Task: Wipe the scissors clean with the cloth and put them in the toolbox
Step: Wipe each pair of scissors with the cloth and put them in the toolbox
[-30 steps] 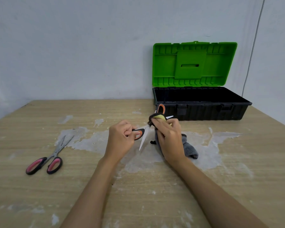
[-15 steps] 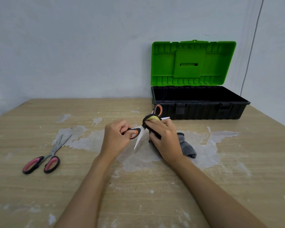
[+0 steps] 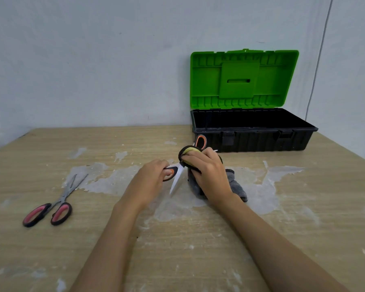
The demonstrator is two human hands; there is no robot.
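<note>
Left hand (image 3: 149,182): grips a handle of the open scissors (image 3: 177,175).
Right hand (image 3: 207,172): presses cloth (image 3: 236,187) round the other blade.
Toolbox (image 3: 253,140): open, behind the hands.

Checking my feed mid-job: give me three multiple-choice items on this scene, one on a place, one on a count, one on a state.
1. Where do the pink-handled scissors lie?
A. in the toolbox
B. on the table, left of the hands
C. under the cloth

2. How many pairs of scissors show?
A. one
B. two
C. three

3. How is the toolbox?
A. lid up
B. lid shut
C. on its side

Answers:
1 B: they lie alone on the table.
2 B: a second pair, the orange-handled scissors, is held by the left hand while the right hand presses the cloth on them.
3 A: the green lid stands upright.
</note>
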